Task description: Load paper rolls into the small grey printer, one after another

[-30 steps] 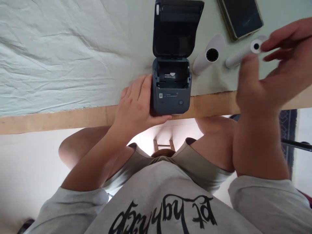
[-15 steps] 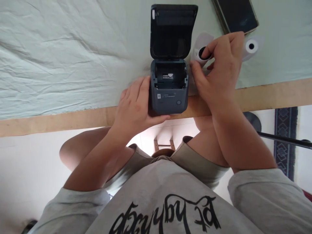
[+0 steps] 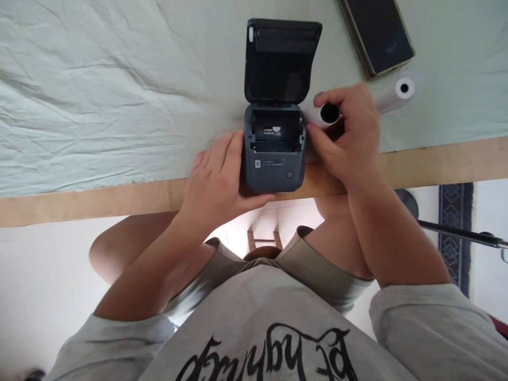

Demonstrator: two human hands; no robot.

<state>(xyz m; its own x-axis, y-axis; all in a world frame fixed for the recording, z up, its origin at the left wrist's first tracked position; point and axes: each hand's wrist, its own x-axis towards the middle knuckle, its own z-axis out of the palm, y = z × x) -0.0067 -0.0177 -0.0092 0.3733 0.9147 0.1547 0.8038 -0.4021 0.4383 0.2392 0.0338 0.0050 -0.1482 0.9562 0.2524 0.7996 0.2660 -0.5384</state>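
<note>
A dark blue-grey label printer [image 3: 273, 174] stands at the table's front edge, its lid [image 3: 280, 63] raised. Its roll bay has no roll in it; a small printed sticker shows inside. My left hand [image 3: 216, 172] grips the printer's left side, with the thumb along its front edge. Just right of the printer, my right hand [image 3: 353, 135] holds a white paper roll [image 3: 313, 115] between thumb and fingers, its wide dark core facing up. Some fingers are hidden behind the hand. A second white paper roll [image 3: 405, 96] with a narrow core stands to the right.
A phone [image 3: 377, 34] in a clear-edged case lies at the back right. Pale green cloth [image 3: 119, 90] covers the table, with creases at the left. A wooden edge strip [image 3: 436, 157] runs along the front. Below are my legs, a stool and a black metal rod [image 3: 456, 232].
My right fingers have moved from the roll's core to its outside. They now grasp the paper roll, which sits slightly closer to the printer. My left hand stays on the printer.
</note>
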